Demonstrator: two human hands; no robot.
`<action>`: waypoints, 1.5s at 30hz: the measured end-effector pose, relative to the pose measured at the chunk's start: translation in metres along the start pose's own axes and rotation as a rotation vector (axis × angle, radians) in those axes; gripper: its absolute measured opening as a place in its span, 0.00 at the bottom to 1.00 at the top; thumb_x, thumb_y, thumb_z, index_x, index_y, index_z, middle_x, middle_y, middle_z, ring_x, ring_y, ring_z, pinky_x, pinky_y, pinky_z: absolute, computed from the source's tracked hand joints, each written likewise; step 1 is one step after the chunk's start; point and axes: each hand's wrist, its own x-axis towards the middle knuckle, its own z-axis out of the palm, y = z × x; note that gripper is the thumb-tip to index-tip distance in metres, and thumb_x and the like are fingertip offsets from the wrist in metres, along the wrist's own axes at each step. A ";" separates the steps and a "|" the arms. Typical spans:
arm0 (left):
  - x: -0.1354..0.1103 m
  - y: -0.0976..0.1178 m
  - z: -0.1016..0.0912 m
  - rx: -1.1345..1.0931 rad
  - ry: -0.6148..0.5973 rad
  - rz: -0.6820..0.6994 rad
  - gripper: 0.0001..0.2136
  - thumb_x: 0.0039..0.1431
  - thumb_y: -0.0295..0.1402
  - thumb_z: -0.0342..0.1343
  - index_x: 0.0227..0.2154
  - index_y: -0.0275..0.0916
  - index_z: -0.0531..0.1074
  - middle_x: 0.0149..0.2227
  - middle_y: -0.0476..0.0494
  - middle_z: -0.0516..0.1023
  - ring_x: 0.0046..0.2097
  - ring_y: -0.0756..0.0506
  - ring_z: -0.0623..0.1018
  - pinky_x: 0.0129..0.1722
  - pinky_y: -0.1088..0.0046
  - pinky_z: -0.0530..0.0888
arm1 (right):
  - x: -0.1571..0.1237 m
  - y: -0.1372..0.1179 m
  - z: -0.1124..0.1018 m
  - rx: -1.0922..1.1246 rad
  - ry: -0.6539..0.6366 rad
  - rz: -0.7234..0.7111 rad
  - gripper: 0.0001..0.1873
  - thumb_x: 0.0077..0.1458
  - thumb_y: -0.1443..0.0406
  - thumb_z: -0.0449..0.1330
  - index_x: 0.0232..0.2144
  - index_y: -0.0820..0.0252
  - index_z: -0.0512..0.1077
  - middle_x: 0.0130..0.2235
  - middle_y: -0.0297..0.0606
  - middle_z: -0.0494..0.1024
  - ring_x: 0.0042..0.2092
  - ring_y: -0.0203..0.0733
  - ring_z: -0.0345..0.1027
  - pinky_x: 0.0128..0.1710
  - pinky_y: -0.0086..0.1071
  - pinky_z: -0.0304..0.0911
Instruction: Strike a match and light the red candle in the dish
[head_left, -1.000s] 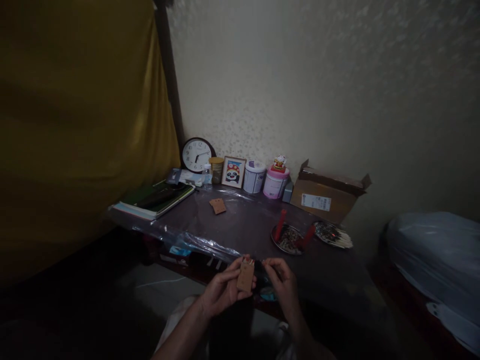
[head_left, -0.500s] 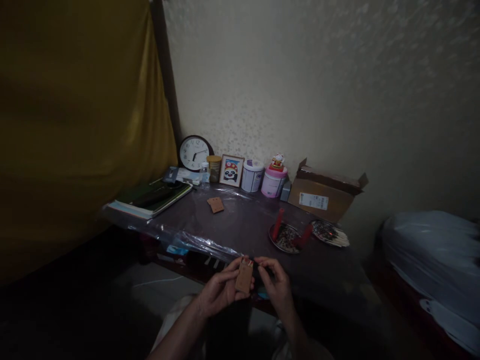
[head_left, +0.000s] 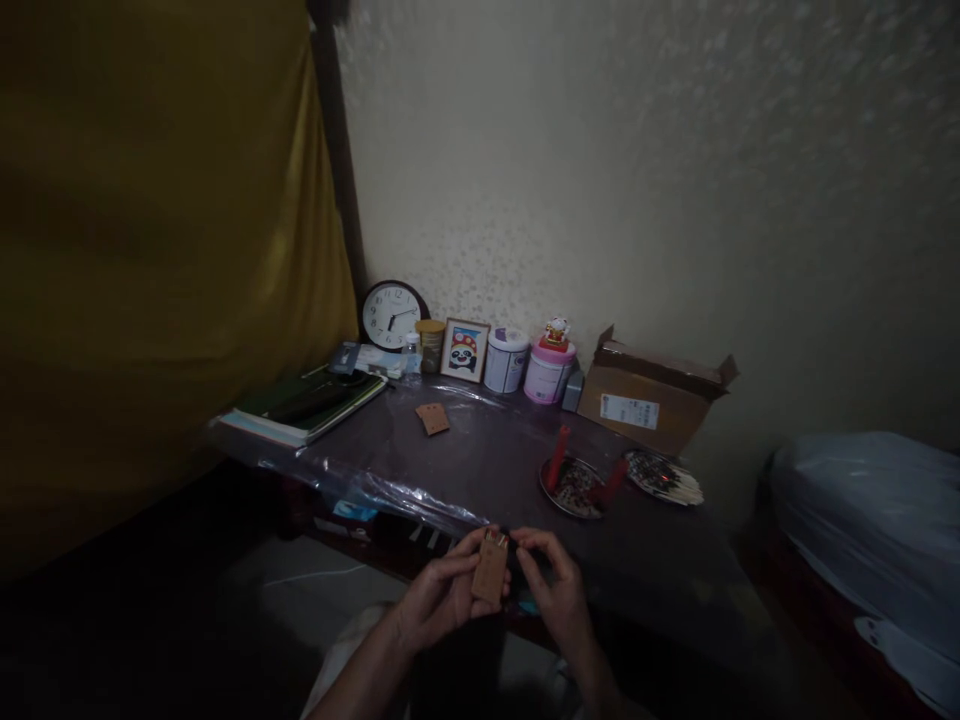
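Note:
My left hand [head_left: 442,590] is closed around a small brown matchbook [head_left: 490,570], held upright with several match tips showing at its top. Close by its upper right edge is my right hand [head_left: 553,580], thumb and forefinger pinched together. A small dark spot shows at those fingertips, too dim to name. Beyond the hands, two red candles stand on a round plate [head_left: 574,487] covered in dark burnt bits; the left candle [head_left: 557,457] is upright and the right candle [head_left: 616,478] leans. Another brown matchbook-like piece [head_left: 433,418] lies on the table.
A second plate [head_left: 664,477] with pale sticks and dark bits is at the right. Along the wall stand a clock [head_left: 392,315], a framed panda picture [head_left: 465,350], two tubs, a cat figurine [head_left: 556,333] and a cardboard box [head_left: 645,395]. Books [head_left: 307,405] lie left on the plastic-covered table [head_left: 480,460].
The whole scene sits slightly lower in view, as the camera has shifted a little. Both hands keep nearly the same pose around the matchbook.

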 end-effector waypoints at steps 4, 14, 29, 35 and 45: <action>0.002 -0.001 0.000 -0.026 0.004 0.023 0.18 0.57 0.26 0.46 0.51 0.41 0.61 0.43 0.40 0.74 0.40 0.44 0.76 0.38 0.67 0.68 | -0.001 -0.001 0.000 -0.061 -0.022 -0.085 0.02 0.53 0.67 0.56 0.29 0.56 0.68 0.37 0.37 0.76 0.41 0.40 0.70 0.42 0.31 0.64; 0.006 0.002 0.003 -0.081 0.033 0.124 0.17 0.57 0.26 0.47 0.49 0.44 0.61 0.42 0.43 0.75 0.42 0.45 0.76 0.39 0.69 0.68 | -0.003 -0.009 0.001 -0.138 0.067 -0.237 0.03 0.54 0.67 0.56 0.28 0.57 0.68 0.28 0.34 0.73 0.32 0.37 0.69 0.33 0.27 0.65; 0.012 -0.001 0.004 -0.160 -0.004 0.187 0.12 0.57 0.27 0.47 0.43 0.40 0.68 0.38 0.42 0.77 0.41 0.45 0.75 0.44 0.67 0.66 | -0.007 -0.004 0.012 -0.139 0.013 -0.296 0.03 0.52 0.69 0.57 0.29 0.57 0.69 0.30 0.34 0.74 0.33 0.35 0.71 0.35 0.24 0.66; 0.013 -0.003 0.004 -0.136 -0.016 0.197 0.10 0.58 0.28 0.46 0.39 0.40 0.70 0.38 0.43 0.76 0.41 0.46 0.75 0.42 0.69 0.66 | -0.009 0.003 0.012 -0.157 -0.014 -0.281 0.03 0.52 0.70 0.57 0.30 0.57 0.68 0.30 0.34 0.74 0.34 0.36 0.70 0.35 0.24 0.66; 0.016 -0.010 0.002 -0.022 0.075 0.281 0.12 0.59 0.32 0.46 0.46 0.45 0.64 0.46 0.43 0.73 0.45 0.44 0.73 0.44 0.63 0.66 | -0.012 -0.001 0.018 -0.093 0.065 -0.244 0.04 0.53 0.66 0.56 0.27 0.56 0.68 0.28 0.33 0.72 0.31 0.36 0.69 0.33 0.24 0.64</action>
